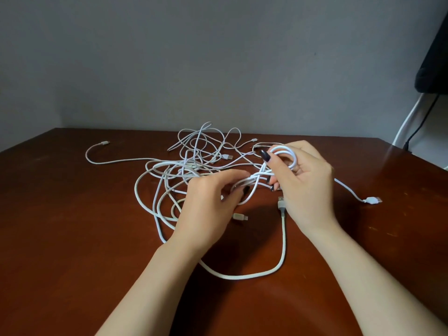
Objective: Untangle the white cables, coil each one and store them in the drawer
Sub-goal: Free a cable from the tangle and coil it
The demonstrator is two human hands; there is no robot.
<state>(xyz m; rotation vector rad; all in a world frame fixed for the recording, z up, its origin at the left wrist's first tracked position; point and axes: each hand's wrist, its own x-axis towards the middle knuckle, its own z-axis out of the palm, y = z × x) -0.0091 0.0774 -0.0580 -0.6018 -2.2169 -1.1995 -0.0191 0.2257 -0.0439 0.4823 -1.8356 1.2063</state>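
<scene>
A person's right hand grips a small loop of smooth white cable, fingers curled round it, above a reddish-brown wooden table; the left hand, fingers bent close together, pinches the white strands running out of that loop; behind both, the tangle of thin white cables sprawls across the tabletop, one flat white plug lying clear at the right; no drawer is in view. The cords look light, limp and rather slick, likely to spring out of a coil if released; the surest hold is probably near a free plug end, feeding the length back through the crossings rather than pulling hard.
</scene>
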